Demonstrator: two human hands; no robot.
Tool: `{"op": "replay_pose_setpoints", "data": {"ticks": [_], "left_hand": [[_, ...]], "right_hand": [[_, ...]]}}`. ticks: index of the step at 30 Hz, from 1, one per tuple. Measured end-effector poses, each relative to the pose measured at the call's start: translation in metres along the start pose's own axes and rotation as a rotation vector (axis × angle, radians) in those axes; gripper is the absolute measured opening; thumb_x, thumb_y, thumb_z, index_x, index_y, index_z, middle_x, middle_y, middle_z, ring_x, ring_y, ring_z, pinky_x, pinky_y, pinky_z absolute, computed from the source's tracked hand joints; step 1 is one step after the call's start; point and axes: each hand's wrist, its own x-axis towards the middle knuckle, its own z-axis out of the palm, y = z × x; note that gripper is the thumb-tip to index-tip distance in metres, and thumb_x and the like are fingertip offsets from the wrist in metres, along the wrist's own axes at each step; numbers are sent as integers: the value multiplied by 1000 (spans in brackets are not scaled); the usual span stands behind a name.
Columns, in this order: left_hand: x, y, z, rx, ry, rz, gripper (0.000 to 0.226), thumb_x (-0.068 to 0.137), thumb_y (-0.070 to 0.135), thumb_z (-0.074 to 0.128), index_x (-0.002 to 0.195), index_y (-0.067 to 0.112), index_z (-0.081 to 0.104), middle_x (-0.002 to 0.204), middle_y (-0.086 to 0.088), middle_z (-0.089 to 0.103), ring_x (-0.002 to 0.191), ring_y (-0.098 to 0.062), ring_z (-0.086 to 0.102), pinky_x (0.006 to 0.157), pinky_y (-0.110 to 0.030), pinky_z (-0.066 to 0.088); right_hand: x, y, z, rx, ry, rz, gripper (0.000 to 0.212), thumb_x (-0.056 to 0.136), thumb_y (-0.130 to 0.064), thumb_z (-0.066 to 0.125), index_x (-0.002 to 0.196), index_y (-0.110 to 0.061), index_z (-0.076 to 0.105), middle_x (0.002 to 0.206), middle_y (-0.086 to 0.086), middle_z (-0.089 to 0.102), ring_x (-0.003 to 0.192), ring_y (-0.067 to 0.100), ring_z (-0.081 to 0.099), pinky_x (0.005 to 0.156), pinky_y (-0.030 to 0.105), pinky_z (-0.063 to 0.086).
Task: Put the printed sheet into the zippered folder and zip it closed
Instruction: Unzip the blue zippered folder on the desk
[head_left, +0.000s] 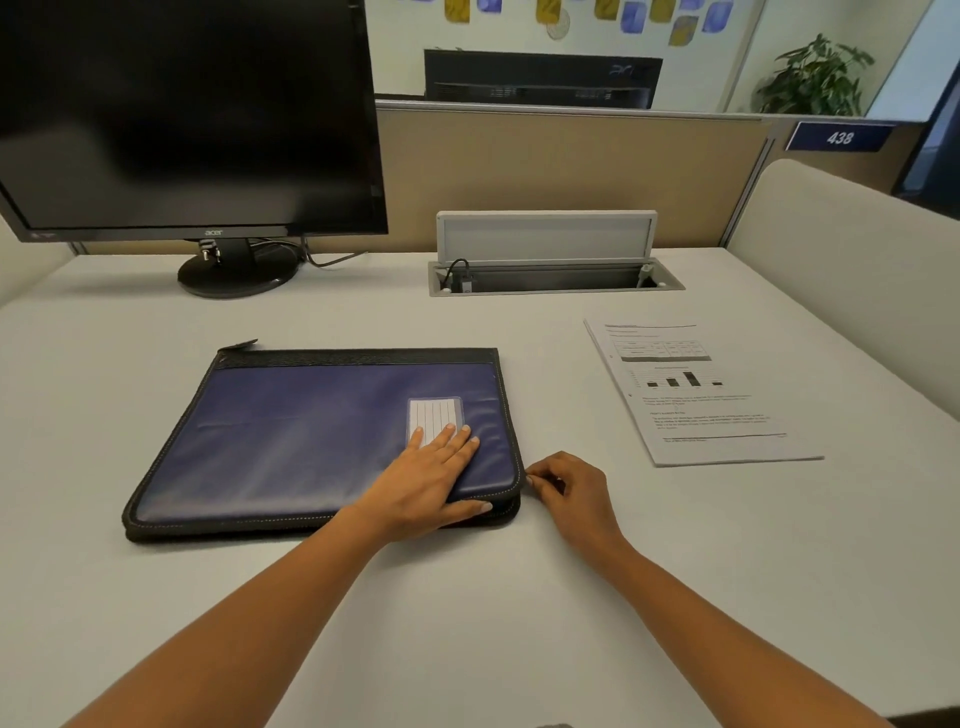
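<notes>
While the left hand (434, 470) lies flat and open on the cover of the blue zippered folder (322, 441), gripping nothing, the right hand (569, 488) has its fingertips pinched together at the folder's near right corner, seemingly on the zipper pull, though the pull itself is too small to make out. The printed sheet (696, 392) lies loose on the desk (467, 623), well apart to the right. My worry is that the zipper could snag rounding that corner, or the folder slide if the flat palm eases up.
</notes>
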Motion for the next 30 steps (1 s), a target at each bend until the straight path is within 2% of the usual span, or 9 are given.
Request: {"op": "replay_pose_setpoints", "data": {"ticks": [2,6,13,18,22,27,30], "left_hand": [[4,1,0,-4,5,-12,101,66,78,6,147,17,0,157,-3,-2,144,-18,-2,116,-40,-4],[11,6,0,12,27,-34,83,87,65,29,147,15,1,157,-5,-1,144,-20,-1,116,-42,-2],[11,12,-1,-21,83,-69,81,86,58,42,147,17,8,157,-4,7,144,-19,5,116,-38,5],[-5,7,0,3,124,-82,70,90,55,39,146,21,14,156,0,16,143,-17,13,114,-33,18],[-10,4,-2,122,72,-131,65,94,50,32,146,16,14,155,-5,16,142,-24,16,113,-37,24],[3,10,-7,223,-74,-139,63,97,45,23,146,8,6,156,-14,7,141,-36,13,113,-44,21],[6,10,-8,256,-98,-123,63,98,43,22,145,5,6,154,-19,8,140,-40,15,113,-45,21]], "right_hand": [[-6,1,-2,12,5,2,6,81,-4,64,82,-3,70,83,8,68,68,3,53,63,-1,39],[-13,1,-3,35,25,14,4,80,-4,66,80,-4,69,77,-1,62,68,-3,52,63,-1,39],[-12,1,-1,31,87,32,3,80,-2,65,78,-4,67,76,-1,60,68,-2,51,62,-1,38],[-5,2,-4,13,116,59,5,80,-1,63,80,-3,68,79,4,63,69,7,52,62,-2,38],[9,5,-14,-4,161,103,6,81,-1,63,83,-1,68,85,12,66,73,14,53,61,-2,37],[19,6,-16,-18,182,136,7,82,-2,62,84,-1,68,88,15,67,76,14,54,62,5,35],[17,6,-13,-10,197,151,7,82,-3,62,85,0,68,88,16,68,77,16,54,70,19,40]]}}
